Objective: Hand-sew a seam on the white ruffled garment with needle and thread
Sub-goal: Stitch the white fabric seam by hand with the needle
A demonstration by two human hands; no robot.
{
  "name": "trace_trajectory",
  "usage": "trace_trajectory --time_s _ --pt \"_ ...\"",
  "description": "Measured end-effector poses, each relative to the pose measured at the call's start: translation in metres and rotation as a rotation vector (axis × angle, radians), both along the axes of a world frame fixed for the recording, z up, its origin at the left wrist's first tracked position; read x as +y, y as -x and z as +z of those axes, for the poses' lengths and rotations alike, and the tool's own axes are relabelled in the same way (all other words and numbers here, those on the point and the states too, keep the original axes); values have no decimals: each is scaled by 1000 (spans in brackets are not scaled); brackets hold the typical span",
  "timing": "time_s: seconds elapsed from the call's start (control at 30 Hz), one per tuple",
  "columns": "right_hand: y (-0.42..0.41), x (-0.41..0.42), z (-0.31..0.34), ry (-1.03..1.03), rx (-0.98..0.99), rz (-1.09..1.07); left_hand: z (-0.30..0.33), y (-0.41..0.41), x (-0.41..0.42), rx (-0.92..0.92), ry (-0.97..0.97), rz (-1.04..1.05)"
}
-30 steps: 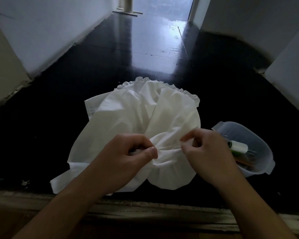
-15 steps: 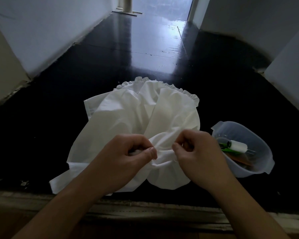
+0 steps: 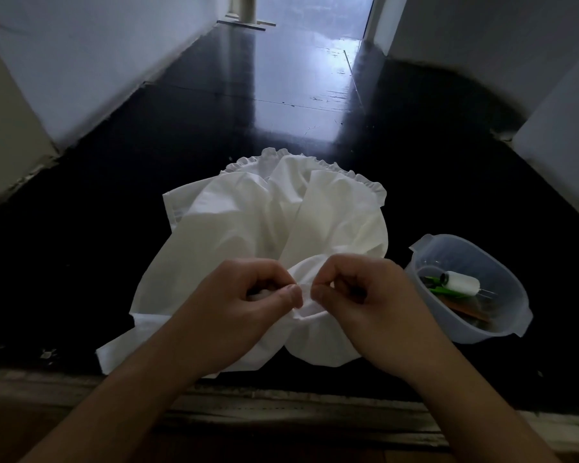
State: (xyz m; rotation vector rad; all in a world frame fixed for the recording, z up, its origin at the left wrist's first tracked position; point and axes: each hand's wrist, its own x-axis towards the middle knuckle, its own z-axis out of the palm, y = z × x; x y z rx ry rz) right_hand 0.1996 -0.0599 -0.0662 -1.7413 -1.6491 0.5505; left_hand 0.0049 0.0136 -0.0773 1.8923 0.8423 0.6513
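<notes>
The white ruffled garment (image 3: 264, 235) is spread on the dark floor (image 3: 81, 262), its frilled edge at the far side and a gathered fold lifted at the near side. That fold is pinched by the left hand (image 3: 248, 305) between thumb and curled fingers. The right hand (image 3: 361, 295) is held just beside it, fingertips closed together at the cloth; a needle is presumably held there, but neither needle nor thread can be made out. A stitch seems to be in hand. Next, the needle would need to be passed through the held fold and the thread drawn taut. To the right, a white spool (image 3: 462, 282) is kept in a clear plastic tub (image 3: 425, 248).
</notes>
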Motion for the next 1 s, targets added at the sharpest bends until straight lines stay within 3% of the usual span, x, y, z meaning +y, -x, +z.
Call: trace_trajectory --time_s 0.2,0.33,0.43,0.7,1.0 --pt "-7 1 -2 -37 -117 -114 -1 1 1 -4 7 1" --pt "1 -4 10 -3 52 49 -2 0 2 -12 2 -8" --pt "7 -3 6 36 14 112 -3 0 2 -28 6 -16" --pt "-2 -1 4 11 61 6 0 0 1 5 0 6" --pt "-12 1 2 -21 17 -256 -2 2 3 16 5 66"
